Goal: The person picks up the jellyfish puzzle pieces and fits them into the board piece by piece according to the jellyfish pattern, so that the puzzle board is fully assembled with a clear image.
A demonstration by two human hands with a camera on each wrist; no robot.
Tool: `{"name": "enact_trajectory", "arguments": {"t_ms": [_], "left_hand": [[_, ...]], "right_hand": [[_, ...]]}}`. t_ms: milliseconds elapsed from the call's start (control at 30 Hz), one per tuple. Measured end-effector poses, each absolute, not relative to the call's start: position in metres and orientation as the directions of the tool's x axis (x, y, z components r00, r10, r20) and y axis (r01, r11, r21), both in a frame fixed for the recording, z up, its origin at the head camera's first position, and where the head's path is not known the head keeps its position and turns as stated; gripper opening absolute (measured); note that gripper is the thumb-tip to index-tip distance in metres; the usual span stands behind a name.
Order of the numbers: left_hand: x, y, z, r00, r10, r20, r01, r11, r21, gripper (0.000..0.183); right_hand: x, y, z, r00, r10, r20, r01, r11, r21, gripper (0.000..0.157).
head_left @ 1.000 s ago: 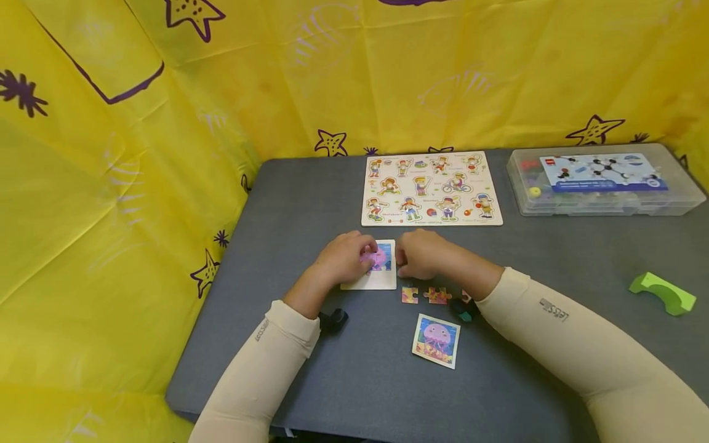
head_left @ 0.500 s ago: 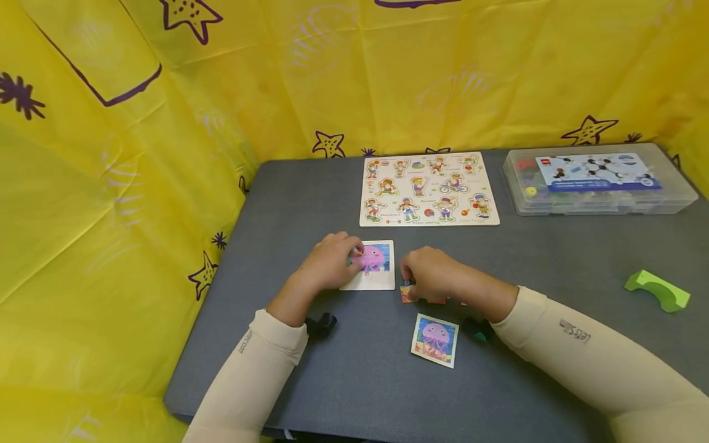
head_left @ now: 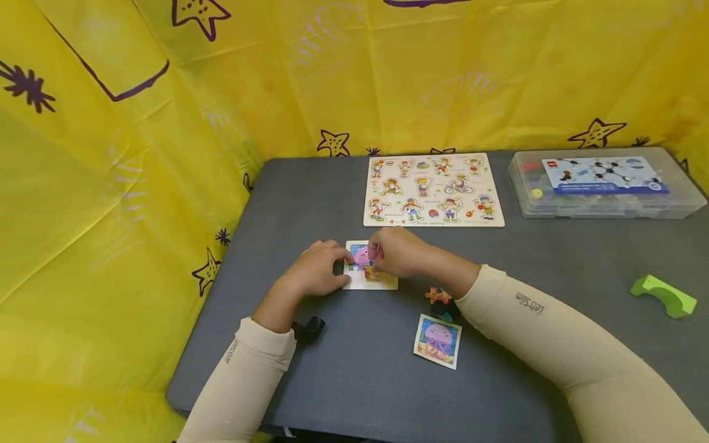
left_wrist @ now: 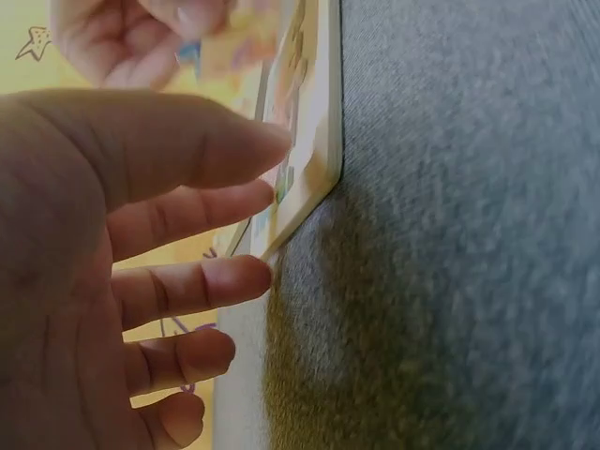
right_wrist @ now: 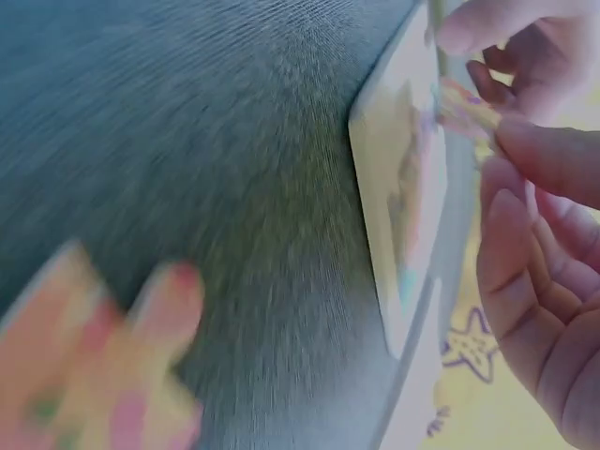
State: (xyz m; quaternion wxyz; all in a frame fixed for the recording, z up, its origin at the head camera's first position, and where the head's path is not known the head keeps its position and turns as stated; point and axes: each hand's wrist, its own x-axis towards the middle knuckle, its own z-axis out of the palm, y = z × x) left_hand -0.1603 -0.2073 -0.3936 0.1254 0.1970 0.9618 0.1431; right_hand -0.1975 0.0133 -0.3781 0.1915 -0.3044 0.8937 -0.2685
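Right hand (head_left: pixel 397 251) came off the loose pieces (head_left: pixel 437 295), pinching a puzzle piece (head_left: pixel 370 273) at the puzzle board's (head_left: pixel 357 284) unfilled lower half; left hand (head_left: pixel 314 269) spread, at its left edge.

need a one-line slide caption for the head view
The right hand holds a puzzle piece over the jellyfish puzzle, with the left hand at the puzzle's edge.
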Motion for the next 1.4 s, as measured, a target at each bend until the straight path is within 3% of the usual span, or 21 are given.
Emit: {"name": "enact_trajectory", "arguments": {"t_ms": [333,900,1133,1400], "left_hand": [[-0.162,-0.211,-0.397,-0.883,0.429,-0.191,0.339,0.863,0.374,0.034],[-0.166,-0.203,-0.396,-0.899,0.384,-0.208,0.298,0.887,0.353,0.030],[-0.163,-0.200,-0.397,-0.885,0.418,-0.205,0.347,0.886,0.309,0.038],[-0.161,-0.200,-0.400,-0.883,0.422,-0.207,0.342,0.879,0.331,0.057]], "right_hand": [[-0.204,-0.019,-0.396,-0.745,-0.639,-0.190,-0.444,0.688,-0.574,0.010],[-0.216,-0.023,-0.393,-0.788,-0.572,-0.227,-0.422,0.771,-0.477,0.019],[-0.209,0.010,-0.377,-0.771,-0.585,-0.251,-0.472,0.790,-0.391,0.007],[-0.190,0.078,-0.373,-0.691,-0.600,-0.403,-0.518,0.800,-0.303,0.031]]}}
